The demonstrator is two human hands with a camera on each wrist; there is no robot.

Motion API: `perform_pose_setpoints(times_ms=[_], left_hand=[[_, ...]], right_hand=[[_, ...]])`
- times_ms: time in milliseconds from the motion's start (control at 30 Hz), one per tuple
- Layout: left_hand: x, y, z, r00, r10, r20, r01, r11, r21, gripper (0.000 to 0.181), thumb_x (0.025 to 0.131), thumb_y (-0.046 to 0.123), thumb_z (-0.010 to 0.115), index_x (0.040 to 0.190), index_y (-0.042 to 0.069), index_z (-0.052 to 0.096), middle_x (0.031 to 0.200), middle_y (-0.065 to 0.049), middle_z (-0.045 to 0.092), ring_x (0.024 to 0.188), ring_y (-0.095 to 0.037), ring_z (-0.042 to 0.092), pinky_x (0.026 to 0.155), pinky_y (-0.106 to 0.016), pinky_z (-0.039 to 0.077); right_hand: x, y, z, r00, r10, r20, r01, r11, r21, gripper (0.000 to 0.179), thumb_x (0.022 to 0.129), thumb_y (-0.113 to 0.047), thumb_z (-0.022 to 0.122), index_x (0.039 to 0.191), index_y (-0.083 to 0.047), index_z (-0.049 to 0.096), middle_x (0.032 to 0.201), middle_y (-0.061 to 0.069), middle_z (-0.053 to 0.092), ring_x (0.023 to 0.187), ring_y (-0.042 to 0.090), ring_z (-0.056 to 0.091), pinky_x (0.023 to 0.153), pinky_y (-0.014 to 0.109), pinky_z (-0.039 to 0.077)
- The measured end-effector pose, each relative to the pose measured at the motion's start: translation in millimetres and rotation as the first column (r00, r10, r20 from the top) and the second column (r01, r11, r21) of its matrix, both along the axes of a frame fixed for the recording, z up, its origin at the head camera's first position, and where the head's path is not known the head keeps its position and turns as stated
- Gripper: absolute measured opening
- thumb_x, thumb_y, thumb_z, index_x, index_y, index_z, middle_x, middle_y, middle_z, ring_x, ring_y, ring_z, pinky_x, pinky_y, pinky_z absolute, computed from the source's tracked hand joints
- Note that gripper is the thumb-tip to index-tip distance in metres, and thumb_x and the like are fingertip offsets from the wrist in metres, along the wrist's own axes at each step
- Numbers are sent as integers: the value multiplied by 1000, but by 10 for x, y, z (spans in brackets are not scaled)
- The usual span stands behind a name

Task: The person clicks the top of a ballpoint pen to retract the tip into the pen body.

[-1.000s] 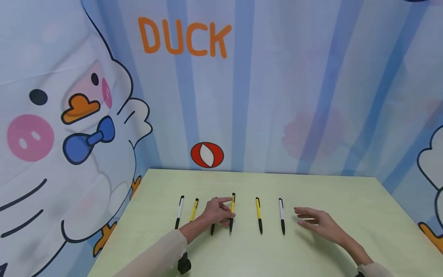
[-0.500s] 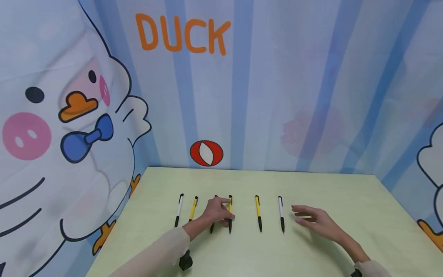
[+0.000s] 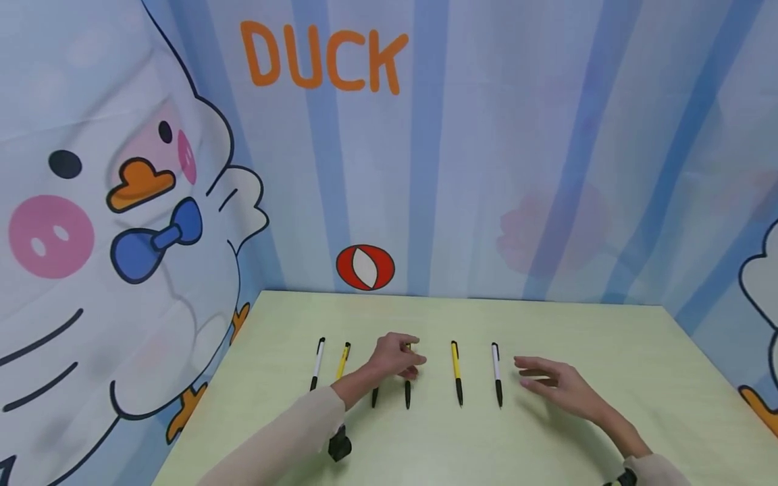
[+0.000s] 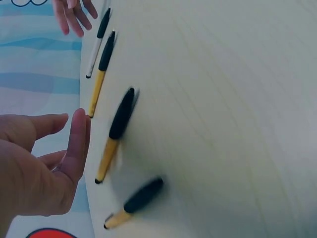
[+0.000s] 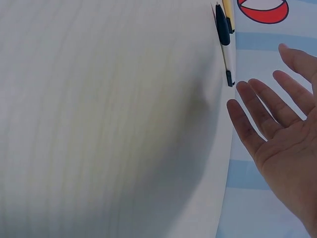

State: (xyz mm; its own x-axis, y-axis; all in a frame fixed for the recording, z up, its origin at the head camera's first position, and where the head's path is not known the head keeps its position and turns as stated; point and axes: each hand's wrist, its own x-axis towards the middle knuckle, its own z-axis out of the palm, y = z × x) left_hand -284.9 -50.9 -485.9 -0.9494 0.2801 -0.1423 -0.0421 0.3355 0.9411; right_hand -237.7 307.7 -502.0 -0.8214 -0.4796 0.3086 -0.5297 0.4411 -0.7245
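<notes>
Left hand (image 3: 395, 356) came up off the yellow pen (image 4: 114, 136) and shifted forward; thumb and fingers were parted, empty. Pen lay on the table (image 3: 437, 445) just under that hand, long axis roughly front-to-back, black tip on the hand's near side. Another yellow pen (image 3: 456, 371) lay to the hand's right; right hand (image 3: 565, 390) sat well apart, fingers relaxed.
</notes>
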Motion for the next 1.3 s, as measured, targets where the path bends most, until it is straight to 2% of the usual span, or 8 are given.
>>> perform_pose_setpoints(times_ms=[133, 267, 367, 633, 833, 1033, 1200, 1300], left_hand=[[-27, 239, -14, 999, -29, 37, 29, 1000, -7, 57, 90, 7, 76, 142, -5, 55, 101, -17, 73, 72, -26, 76, 64, -34, 65], [-63, 418, -23, 995, -45, 92, 52, 996, -66, 62, 90, 12, 78, 145, -2, 53, 96, -13, 72, 64, -18, 73, 60, -31, 64], [-101, 522, -31, 995, -36, 97, 47, 992, -117, 66, 88, 14, 81, 145, -1, 52, 88, -13, 74, 58, -15, 71, 58, -30, 63], [-114, 750, -54, 995, -88, -46, 65, 927, -369, 72, 78, 21, 90, 137, -4, 56, 64, -10, 72, 58, -20, 73, 79, -26, 62], [-49, 847, -72, 977, -164, -136, 86, 888, -451, 46, 73, 12, 93, 106, -1, 63, 62, -7, 66, 53, -19, 71, 57, -23, 56], [-5, 794, -25, 973, -177, -149, 87, 877, -473, 32, 75, 4, 87, 80, 6, 56, 66, -6, 61, 54, -19, 71, 57, -22, 53], [43, 706, -4, 979, -158, -125, 80, 875, -477, 41, 79, 8, 84, 115, -3, 68, 65, -6, 70, 55, -15, 71, 69, -24, 58], [71, 625, 34, 992, -114, -62, 84, 928, -363, 58, 81, 6, 80, 135, -2, 61, 74, -8, 74, 60, -19, 74, 73, -28, 62]], right_hand=[[20, 19, 19, 1000, -18, 10, 18, 1000, -2, 42, 99, -8, 65, 136, 11, 58, 133, 16, 68, 112, 3, 69, 86, 22, 61], [26, -15, 6, 999, -19, 26, 20, 1000, -22, 42, 99, -8, 65, 136, 11, 58, 134, 5, 68, 112, 5, 69, 87, 22, 61], [21, -64, 7, 1000, -6, 31, 6, 1000, -28, 42, 100, -8, 64, 136, 12, 57, 134, 12, 67, 113, 7, 69, 88, 22, 61], [46, -130, 35, 996, -28, 82, 29, 1000, -3, 42, 101, -11, 63, 138, 9, 57, 135, 34, 60, 115, 11, 69, 89, 24, 60], [92, -80, 33, 996, -30, 84, 30, 1000, -6, 41, 102, -9, 62, 137, 11, 56, 134, 36, 59, 113, 11, 69, 89, 22, 60], [112, -60, 3, 998, -19, 55, 19, 1000, -5, 41, 102, -9, 61, 137, 12, 55, 132, 37, 60, 112, 7, 69, 89, 21, 60], [112, -56, 30, 1000, -24, 10, 23, 1000, 17, 41, 103, -7, 58, 139, 13, 52, 129, 35, 63, 113, 2, 67, 89, 20, 60], [91, -63, 73, 999, -36, 7, 36, 999, 18, 41, 104, -8, 56, 140, 11, 52, 129, 34, 63, 115, -3, 65, 89, 19, 59]])
